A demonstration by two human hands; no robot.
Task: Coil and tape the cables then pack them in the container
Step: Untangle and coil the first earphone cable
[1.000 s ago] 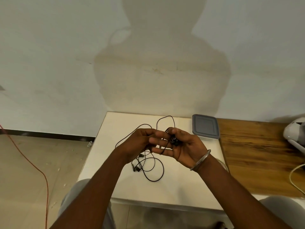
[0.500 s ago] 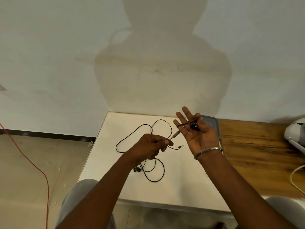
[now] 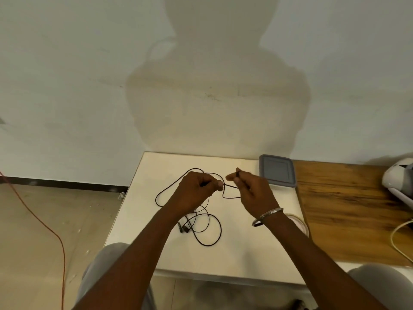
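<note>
A thin black earphone cable lies in loose loops on the white table, its two earbuds near my left forearm. My left hand pinches the cable above the table's middle. My right hand is just to its right, fingers curled, pinching the cable's dark end between thumb and forefinger. A short loop of cable hangs between the two hands. The container with a grey lid stands at the table's back right. A roll of clear tape lies partly hidden behind my right wrist.
A wooden table adjoins on the right, carrying a white device and a white cord. An orange cord runs across the floor at left. A wall rises right behind the tables.
My right hand, held up with fingers spread half a second ago, has come down and curled onto the cable end. My left hand has risen toward it, drawing the cable up.
</note>
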